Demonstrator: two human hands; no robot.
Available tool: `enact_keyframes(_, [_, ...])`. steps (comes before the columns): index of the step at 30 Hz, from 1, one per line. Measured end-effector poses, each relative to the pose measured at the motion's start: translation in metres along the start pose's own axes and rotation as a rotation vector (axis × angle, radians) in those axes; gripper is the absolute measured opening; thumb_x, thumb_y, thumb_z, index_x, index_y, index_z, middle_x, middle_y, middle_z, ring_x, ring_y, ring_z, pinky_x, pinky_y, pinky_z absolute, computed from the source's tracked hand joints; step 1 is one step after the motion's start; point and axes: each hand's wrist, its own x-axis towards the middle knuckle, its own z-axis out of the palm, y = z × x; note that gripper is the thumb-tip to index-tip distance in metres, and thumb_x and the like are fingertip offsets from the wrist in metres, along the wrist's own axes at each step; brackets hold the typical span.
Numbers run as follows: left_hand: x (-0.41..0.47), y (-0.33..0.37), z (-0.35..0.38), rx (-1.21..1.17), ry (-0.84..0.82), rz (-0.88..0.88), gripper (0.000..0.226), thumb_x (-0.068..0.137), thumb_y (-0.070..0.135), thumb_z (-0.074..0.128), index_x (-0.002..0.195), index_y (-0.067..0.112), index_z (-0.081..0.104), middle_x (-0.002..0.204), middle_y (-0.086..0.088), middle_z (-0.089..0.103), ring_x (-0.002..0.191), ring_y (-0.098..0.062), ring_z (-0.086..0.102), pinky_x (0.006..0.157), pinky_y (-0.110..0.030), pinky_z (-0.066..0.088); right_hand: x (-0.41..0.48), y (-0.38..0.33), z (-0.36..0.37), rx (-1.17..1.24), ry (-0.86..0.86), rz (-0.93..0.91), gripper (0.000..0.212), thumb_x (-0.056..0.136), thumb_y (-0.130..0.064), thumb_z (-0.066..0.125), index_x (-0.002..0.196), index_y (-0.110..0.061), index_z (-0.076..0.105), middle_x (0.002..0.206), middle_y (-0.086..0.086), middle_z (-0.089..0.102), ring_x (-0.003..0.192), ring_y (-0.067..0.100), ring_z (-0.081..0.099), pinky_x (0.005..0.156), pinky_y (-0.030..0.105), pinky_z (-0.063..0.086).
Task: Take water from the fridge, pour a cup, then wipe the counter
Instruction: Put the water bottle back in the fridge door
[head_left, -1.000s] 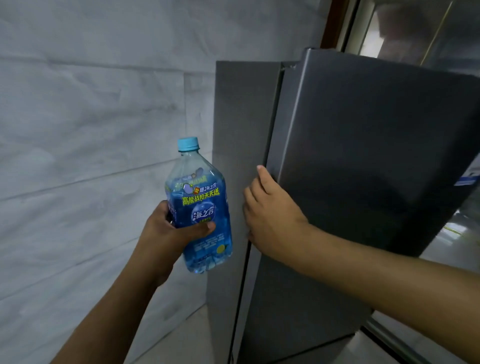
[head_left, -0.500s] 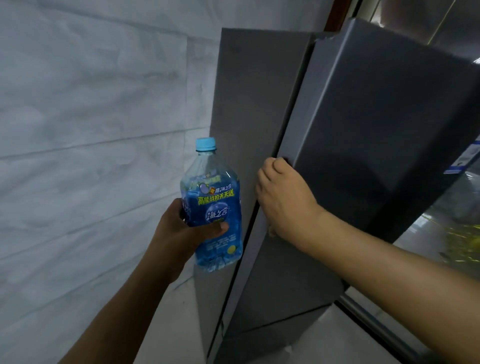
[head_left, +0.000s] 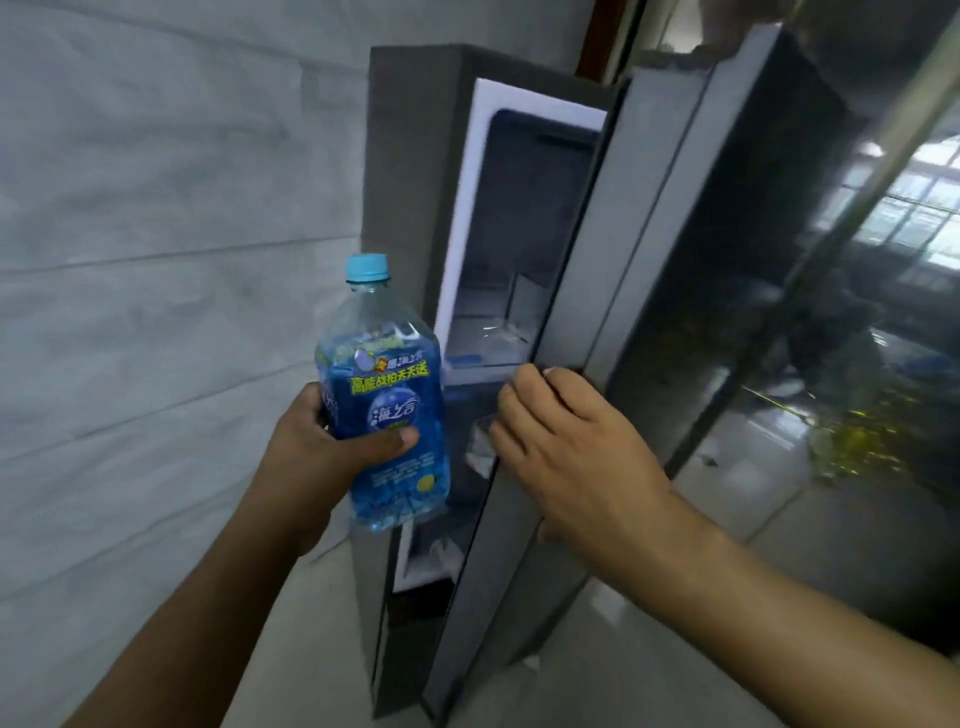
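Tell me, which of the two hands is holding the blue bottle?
The left hand grips the bottle round its middle; the right hand holds the fridge door instead.

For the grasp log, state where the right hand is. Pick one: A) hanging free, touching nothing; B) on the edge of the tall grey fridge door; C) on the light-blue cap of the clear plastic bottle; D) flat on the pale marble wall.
B: the right hand curls its fingers round the edge of the tall grey fridge door, which stands open; the left hand alone holds the clear plastic bottle with the blue label.
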Motion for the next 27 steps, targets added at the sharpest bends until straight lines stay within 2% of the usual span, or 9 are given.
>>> enact_keyframes(3, [-0.023, -0.006, 0.03, 0.011, -0.018, 0.005, 0.08, 0.049, 0.017, 0.088, 0.123, 0.012, 0.06, 0.11, -0.005, 0.075, 0.094, -0.017, 0.075, 0.074, -0.032, 0.061, -0.058, 0.003, 0.01, 0.056, 0.012, 0.026, 0.073, 0.073, -0.034, 0.06, 0.139, -0.007, 0.05, 0.143, 0.02, 0.05, 0.137, 0.04, 0.039, 0.115, 0.049, 0.016])
enact_keyframes(7, [-0.055, -0.015, 0.064, 0.018, -0.06, 0.008, 0.088, 0.043, 0.015, 0.094, 0.124, 0.01, 0.06, 0.113, -0.009, 0.075, 0.101, -0.026, 0.074, 0.083, -0.041, 0.059, -0.131, 0.002, 0.021, 0.146, 0.079, 0.105, 0.061, 0.073, -0.012, 0.047, 0.134, -0.009, 0.058, 0.142, 0.019, 0.053, 0.139, 0.039, 0.041, 0.116, 0.048, 0.014])
enact_keyframes(13, [-0.096, -0.02, 0.105, 0.025, -0.121, 0.026, 0.081, 0.05, 0.012, 0.085, 0.127, 0.008, 0.058, 0.111, -0.008, 0.074, 0.094, -0.02, 0.075, 0.072, -0.029, 0.063, -0.204, 0.001, 0.031, 0.308, 0.036, 0.226, 0.072, 0.065, -0.021, 0.075, 0.134, -0.009, 0.056, 0.151, 0.02, 0.041, 0.149, 0.038, 0.017, 0.121, 0.054, 0.001])
enact_keyframes(15, [-0.104, -0.021, 0.116, 0.048, -0.157, 0.026, 0.084, 0.048, 0.012, 0.089, 0.126, 0.009, 0.059, 0.112, -0.009, 0.074, 0.096, -0.022, 0.075, 0.074, -0.031, 0.063, -0.22, 0.0, 0.03, 0.416, 0.037, 0.307, 0.062, 0.069, -0.033, 0.077, 0.125, -0.013, 0.059, 0.145, 0.016, 0.049, 0.147, 0.035, 0.022, 0.121, 0.055, 0.004])
enact_keyframes(18, [-0.109, -0.02, 0.129, 0.082, -0.196, 0.027, 0.095, 0.04, 0.014, 0.099, 0.127, 0.01, 0.059, 0.113, -0.01, 0.074, 0.1, -0.026, 0.074, 0.082, -0.039, 0.062, -0.239, 0.002, 0.031, 0.477, 0.022, 0.414, 0.05, 0.072, -0.034, 0.077, 0.116, -0.016, 0.061, 0.135, 0.013, 0.056, 0.143, 0.034, 0.03, 0.119, 0.057, 0.012])
enact_keyframes(20, [-0.111, -0.018, 0.137, 0.079, -0.211, 0.038, 0.094, 0.04, 0.02, 0.097, 0.126, 0.01, 0.06, 0.112, -0.009, 0.075, 0.099, -0.026, 0.075, 0.079, -0.037, 0.063, -0.248, 0.003, 0.031, 0.518, 0.012, 0.51, 0.042, 0.075, -0.038, 0.074, 0.11, -0.017, 0.063, 0.128, 0.011, 0.059, 0.139, 0.033, 0.035, 0.115, 0.056, 0.02])
enact_keyframes(23, [-0.113, -0.014, 0.147, 0.065, -0.236, 0.052, 0.09, 0.041, 0.02, 0.093, 0.124, 0.009, 0.061, 0.109, -0.008, 0.077, 0.096, -0.024, 0.076, 0.073, -0.032, 0.063, -0.253, 0.01, 0.021, 0.605, 0.051, 0.71, 0.037, 0.08, -0.05, 0.065, 0.101, -0.021, 0.067, 0.106, 0.004, 0.064, 0.121, 0.029, 0.048, 0.094, 0.046, 0.039])
enact_keyframes(25, [-0.111, -0.012, 0.149, 0.062, -0.238, 0.057, 0.091, 0.039, 0.023, 0.093, 0.123, 0.01, 0.061, 0.108, -0.007, 0.077, 0.095, -0.023, 0.076, 0.072, -0.031, 0.063, -0.25, 0.022, 0.011, 0.667, 0.147, 0.816, 0.038, 0.084, -0.053, 0.058, 0.1, -0.02, 0.067, 0.096, 0.002, 0.061, 0.103, 0.025, 0.052, 0.081, 0.04, 0.043])
enact_keyframes(27, [-0.107, -0.012, 0.15, 0.077, -0.247, 0.052, 0.094, 0.037, 0.029, 0.092, 0.123, 0.011, 0.061, 0.109, -0.007, 0.077, 0.095, -0.023, 0.076, 0.074, -0.032, 0.063, -0.239, 0.039, 0.002, 0.78, 0.267, 0.881, 0.039, 0.088, -0.051, 0.056, 0.107, -0.019, 0.064, 0.098, 0.003, 0.058, 0.098, 0.023, 0.052, 0.08, 0.038, 0.046])
